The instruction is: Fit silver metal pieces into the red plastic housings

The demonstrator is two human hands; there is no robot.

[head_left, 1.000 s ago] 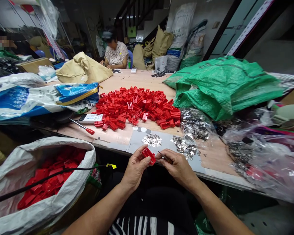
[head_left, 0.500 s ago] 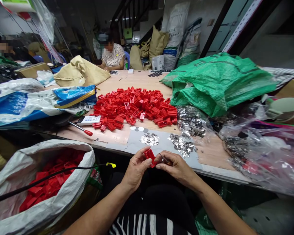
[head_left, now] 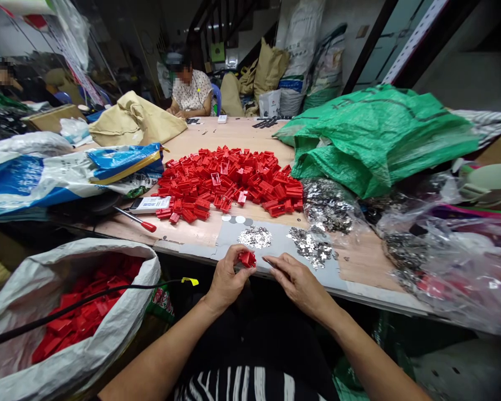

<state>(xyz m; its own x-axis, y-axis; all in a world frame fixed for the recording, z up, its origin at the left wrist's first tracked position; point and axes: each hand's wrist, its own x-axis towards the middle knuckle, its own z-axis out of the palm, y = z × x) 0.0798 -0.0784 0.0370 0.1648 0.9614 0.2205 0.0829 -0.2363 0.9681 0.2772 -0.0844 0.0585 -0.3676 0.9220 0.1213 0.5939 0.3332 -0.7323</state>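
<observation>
My left hand (head_left: pixel 227 281) pinches a small red plastic housing (head_left: pixel 247 259) between thumb and fingers, just above the table's front edge. Its hollow end is turned toward my right side. Close by, my right hand (head_left: pixel 296 278) has its fingers closed around a thin dark tool (head_left: pixel 268 259); only the tip shows, apart from the housing, and the rest is hidden in the hand. Beyond the hands, small silvery metal pieces (head_left: pixel 255 238) lie on a grey sheet (head_left: pixel 275 229). A second heap of metal pieces (head_left: pixel 312 248) lies to its right.
A large pile of red housings (head_left: pixel 229 178) covers the table's middle. A red-handled screwdriver (head_left: pixel 137 220) lies left. An open white sack (head_left: pixel 148 267) of red parts stands at lower left. Green sacking (head_left: pixel 376 139) and clear plastic bags (head_left: pixel 459 262) crowd the right. A person (head_left: pixel 192 92) sits opposite.
My left hand has tilted the red housing round and brought it slightly up and left. The right hand has drawn apart from it, and the tool's brownish handle is now hidden.
</observation>
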